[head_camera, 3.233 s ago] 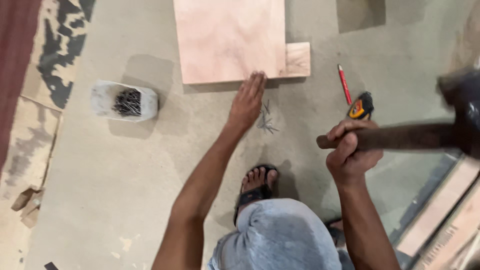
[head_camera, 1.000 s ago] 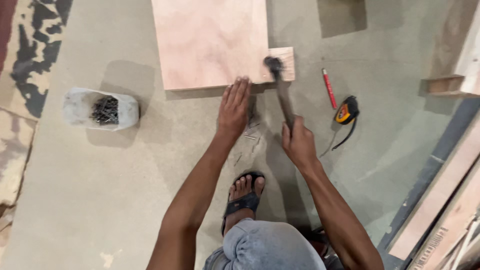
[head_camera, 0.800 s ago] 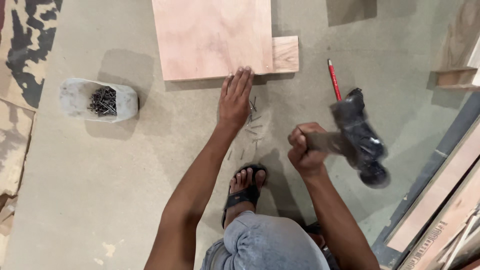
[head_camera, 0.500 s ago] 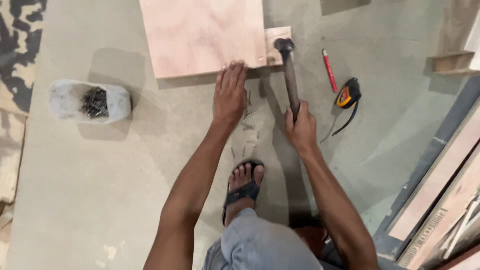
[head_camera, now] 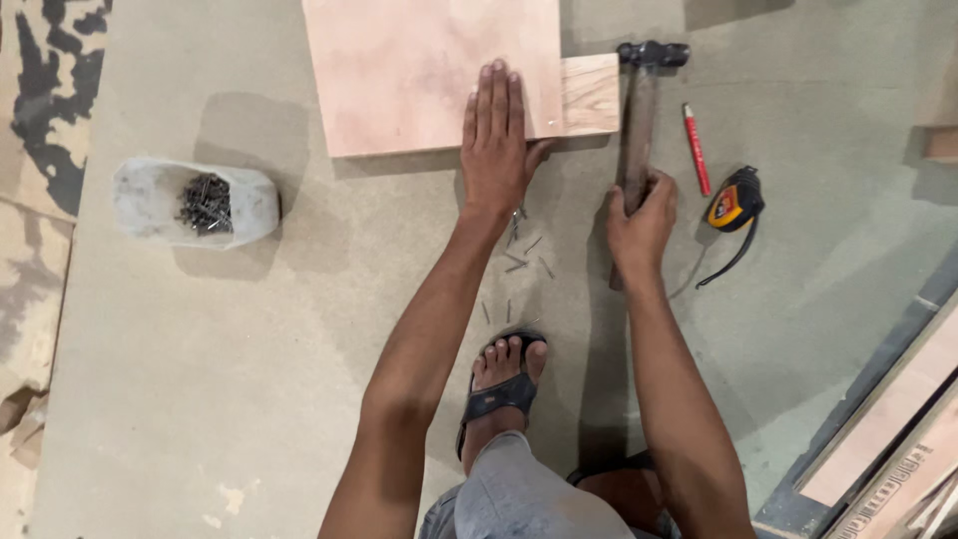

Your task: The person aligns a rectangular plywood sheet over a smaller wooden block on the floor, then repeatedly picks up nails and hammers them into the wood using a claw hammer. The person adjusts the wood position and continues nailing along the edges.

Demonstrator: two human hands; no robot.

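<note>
My left hand (head_camera: 496,145) lies flat, fingers together, on the near edge of a pinkish plywood panel (head_camera: 419,70). A small wooden block (head_camera: 591,95) sticks out from under the panel's right edge. My right hand (head_camera: 639,218) grips the wooden handle of a hammer (head_camera: 641,110). Its dark head rests on the floor just right of the block. Several loose nails (head_camera: 524,255) lie scattered on the floor between my hands.
A white tub of nails (head_camera: 197,203) sits at the left. A red pencil (head_camera: 696,148) and a yellow-black tape measure (head_camera: 733,203) lie right of the hammer. My sandalled foot (head_camera: 502,374) is below the nails. Wooden strips (head_camera: 888,419) run along the lower right.
The hammer swung up and came down several times beside the block; now its head rests right of the block. My left hand slid from the panel's edge onto the panel.
</note>
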